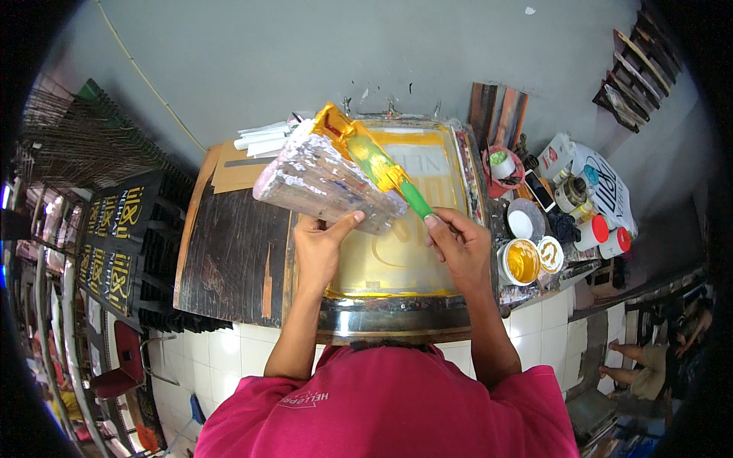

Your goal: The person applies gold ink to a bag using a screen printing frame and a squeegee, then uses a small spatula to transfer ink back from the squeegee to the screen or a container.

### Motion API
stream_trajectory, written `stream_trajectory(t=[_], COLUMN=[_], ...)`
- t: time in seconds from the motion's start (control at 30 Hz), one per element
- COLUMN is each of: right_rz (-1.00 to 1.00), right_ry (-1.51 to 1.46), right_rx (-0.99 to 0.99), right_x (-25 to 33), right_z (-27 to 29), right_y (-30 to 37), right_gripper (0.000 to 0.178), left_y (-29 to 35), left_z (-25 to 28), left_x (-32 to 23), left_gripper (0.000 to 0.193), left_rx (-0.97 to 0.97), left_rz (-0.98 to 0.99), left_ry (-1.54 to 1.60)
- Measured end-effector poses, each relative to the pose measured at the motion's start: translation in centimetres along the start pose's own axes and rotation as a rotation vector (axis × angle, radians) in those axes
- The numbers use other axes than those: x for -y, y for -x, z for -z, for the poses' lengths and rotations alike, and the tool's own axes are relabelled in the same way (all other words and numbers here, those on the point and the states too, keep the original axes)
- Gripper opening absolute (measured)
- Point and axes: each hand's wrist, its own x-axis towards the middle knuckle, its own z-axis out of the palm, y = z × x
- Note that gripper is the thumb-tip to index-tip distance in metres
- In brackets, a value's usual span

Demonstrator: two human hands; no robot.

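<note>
My left hand (319,248) grips the near end of a wide squeegee (324,183) with a paint-crusted wooden body, tilted up over a framed printing screen (458,164). Golden yellow ink coats the squeegee's far edge. My right hand (456,244) holds the green handle of a small spatula (385,172), whose blade lies against that inked edge. The screen below is smeared with the same yellow ink and rests on a dark wooden table (229,252).
To the right of the screen stand an open tub of gold ink (522,261), its lid (550,254), red-capped bottles (594,230) and a phone (539,190). A black rack with printed yellow sheets (114,244) is on the left. Another person (657,359) sits at far right.
</note>
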Motion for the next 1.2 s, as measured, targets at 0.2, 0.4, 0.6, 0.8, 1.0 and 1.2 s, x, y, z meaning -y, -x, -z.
stream_trajectory(t=[0.2, 0.4, 0.6, 0.8, 1.0, 1.2], right_rz=[0.063, 0.037, 0.013, -0.182, -0.168, -0.240], right_ry=[0.006, -0.140, -0.243, -0.272, -0.430, -0.471], right_rx=[-0.003, 0.008, -0.141, -0.233, -0.186, -0.037], right_x=[2.2, 2.8, 0.7, -7.8, -9.3, -6.9], right_z=[-0.7, -0.4, 2.8, 1.2, -1.3, -3.5], right_y=[0.3, 0.8, 0.7, 2.6, 1.7, 1.7], right_gripper=[0.027, 0.025, 0.021, 0.019, 0.021, 0.023], left_y=[0.3, 0.2, -0.7, -1.3, -1.4, -1.2], left_z=[-0.4, -0.1, 1.5, 2.1, 1.4, 1.0], left_x=[0.2, 0.5, 0.9, 1.0, 0.7, 1.8], left_gripper=[0.025, 0.026, 0.022, 0.029, 0.032, 0.033], left_rx=[0.000, -0.010, -0.117, -0.190, -0.176, -0.152], left_rz=[0.027, 0.008, -0.064, -0.035, -0.068, -0.118], left_ry=[-0.023, -0.029, 0.028, 0.277, 0.340, 0.220])
